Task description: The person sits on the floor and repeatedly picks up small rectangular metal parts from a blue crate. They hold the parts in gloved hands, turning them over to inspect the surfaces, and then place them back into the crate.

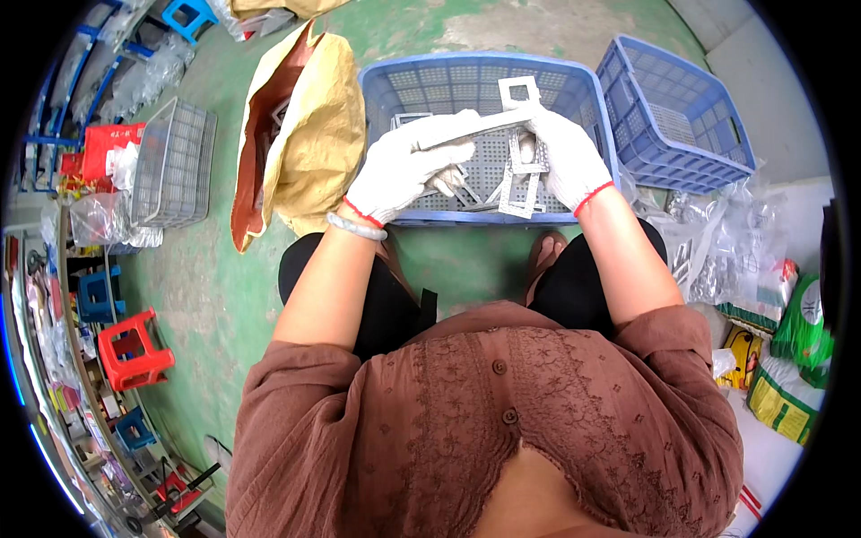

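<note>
Flat grey metal frames (520,184) held stacked edge-on above the blue crate (395,76).

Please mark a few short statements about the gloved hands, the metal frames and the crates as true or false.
1. Both hands, left hand and right hand, wear white gloves. True.
2. The hands hold a stack of flat metal frames over the blue crate. True.
3. The blue crate is filled to its rim with frames. False: only a few loose frames lie on its bottom.
4. The second blue crate stands at the person's left. False: it is at the right.
5. A brown paper sack lies left of the crate. True.
</note>
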Motion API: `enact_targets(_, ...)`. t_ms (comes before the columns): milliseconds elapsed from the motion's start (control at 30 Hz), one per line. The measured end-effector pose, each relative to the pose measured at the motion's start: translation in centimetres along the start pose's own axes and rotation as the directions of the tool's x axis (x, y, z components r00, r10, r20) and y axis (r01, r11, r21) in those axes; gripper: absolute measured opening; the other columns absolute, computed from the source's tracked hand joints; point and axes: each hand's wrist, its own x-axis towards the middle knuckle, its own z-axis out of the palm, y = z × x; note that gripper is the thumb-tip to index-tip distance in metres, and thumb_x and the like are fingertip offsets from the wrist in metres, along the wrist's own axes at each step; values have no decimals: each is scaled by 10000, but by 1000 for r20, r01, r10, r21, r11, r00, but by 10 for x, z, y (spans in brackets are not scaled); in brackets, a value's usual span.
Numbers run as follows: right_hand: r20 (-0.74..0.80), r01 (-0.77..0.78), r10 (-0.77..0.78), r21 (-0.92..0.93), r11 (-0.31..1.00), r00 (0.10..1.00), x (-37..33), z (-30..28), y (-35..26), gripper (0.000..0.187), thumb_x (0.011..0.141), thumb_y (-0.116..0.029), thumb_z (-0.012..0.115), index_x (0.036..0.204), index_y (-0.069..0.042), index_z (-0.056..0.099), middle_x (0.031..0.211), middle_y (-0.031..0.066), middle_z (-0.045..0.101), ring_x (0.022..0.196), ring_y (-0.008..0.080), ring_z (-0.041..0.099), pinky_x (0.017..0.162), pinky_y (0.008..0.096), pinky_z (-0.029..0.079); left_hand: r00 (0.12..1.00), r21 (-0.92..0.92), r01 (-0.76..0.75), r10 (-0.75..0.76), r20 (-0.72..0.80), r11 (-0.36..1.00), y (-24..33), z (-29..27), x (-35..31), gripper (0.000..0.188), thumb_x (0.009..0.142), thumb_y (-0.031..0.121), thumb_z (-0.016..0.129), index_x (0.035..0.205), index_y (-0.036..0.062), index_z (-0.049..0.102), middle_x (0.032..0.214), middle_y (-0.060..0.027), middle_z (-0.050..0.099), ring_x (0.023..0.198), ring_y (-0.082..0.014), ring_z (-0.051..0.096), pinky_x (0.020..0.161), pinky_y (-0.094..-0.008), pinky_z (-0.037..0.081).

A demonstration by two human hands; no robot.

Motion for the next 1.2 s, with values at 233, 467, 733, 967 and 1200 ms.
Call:
enact_targets(233, -41, -25, 25, -7, 1000, 999, -4, 10, -7, 245, 941, -233, 642, 1020, -12, 713, 850, 23, 615, 738, 110, 525, 664, 267, 427, 992, 73, -128, 129, 2, 989, -14, -7, 2, 462, 891, -6, 662, 1347, 13, 589, 1106, -60, 697, 840, -106, 655, 709, -238, 559)
enact_targets(467, -47, -20, 21, 17, 1000, 999, -9, 16, -9, 255, 911, -247, 681, 1035, -29, 728, 833, 3, 621, 720, 109, 531, 648, 263, 426, 896, 387, -422, 443, 40, 820, -23, -2, 3, 372, 921, -69, 586, 1258, 60, 676, 1159, -52, 677, 874, -98, 648, 739, -237, 547)
enact_targets(733, -75, -44, 48, 47, 998, 996, -9, 17, -8, 216, 901, -244, 690, 990, -52, 738, 860, 9, 628, 751, 110, 539, 669, 270, 434, 812, 655, -431, 583, -17, 620, -27, 1, 5, 535, 876, -86, 613, 1380, 92, 578, 1167, -85, 666, 897, -121, 666, 702, -241, 574)
enact_targets(967, -114, -28, 26, -13, 1000, 993, -8, 20, -8, 248, 885, -271, 711, 985, -45, 726, 858, 14, 619, 748, 118, 533, 670, 284, 437, 854, 661, -330, 511, -95, 674, -45, -8, 12, 651, 855, -67, 651, 1461, 76, 462, 1119, -106, 673, 834, -124, 669, 646, -250, 570)
enact_targets(1200, -175, -37, 14, -130, 991, 984, -4, 18, -8, 288, 887, -296, 707, 995, -30, 721, 864, 33, 625, 765, 121, 540, 684, 297, 449, 980, 447, 141, -60, -189, 883, -19, 1, 1, 813, 783, 162, 817, 1482, 67, 413, 1112, -178, 686, 886, -208, 704, 805, -301, 564)
